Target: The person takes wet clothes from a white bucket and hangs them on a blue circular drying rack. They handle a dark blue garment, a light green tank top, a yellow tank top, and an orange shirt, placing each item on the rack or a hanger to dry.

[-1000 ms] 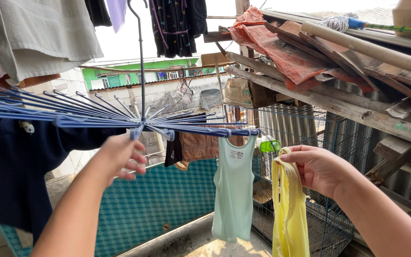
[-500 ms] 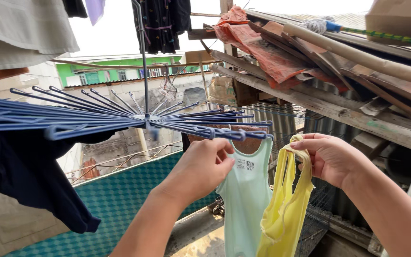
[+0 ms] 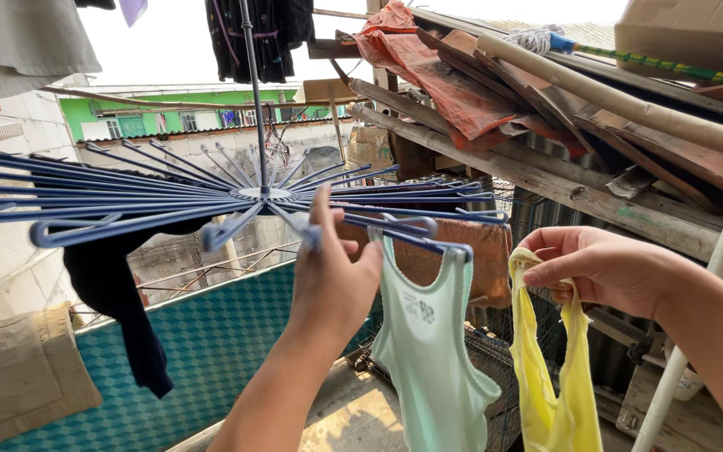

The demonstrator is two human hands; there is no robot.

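Head view, looking out over a balcony w/ laundry. Left hand is raised to a blue umbrella-style drying rack, fingers loosely open, index finger stretched up along one spoke, likely to steady it; it isn't gripping anything. Right hand is closed on the strap end of a yellow tank top, pinched at the top so the rest hangs free below, just right of the rack's rim & apart from it. One pale green tank top already hangs from a spoke by its shoulder straps, between the two hands. Behind it, one brown cloth is draped over the spokes, and one dark navy garment hangs off the rack's left side. Rack's thin pole runs straight up from its hub, so the rack hangs from above. Count: 2 hands, 2 tank tops, 1 rack w/ many spokes (too many to count surely). Top right: stacked timber and orange sheeting on a rough roof. Below: teal patterned wall.
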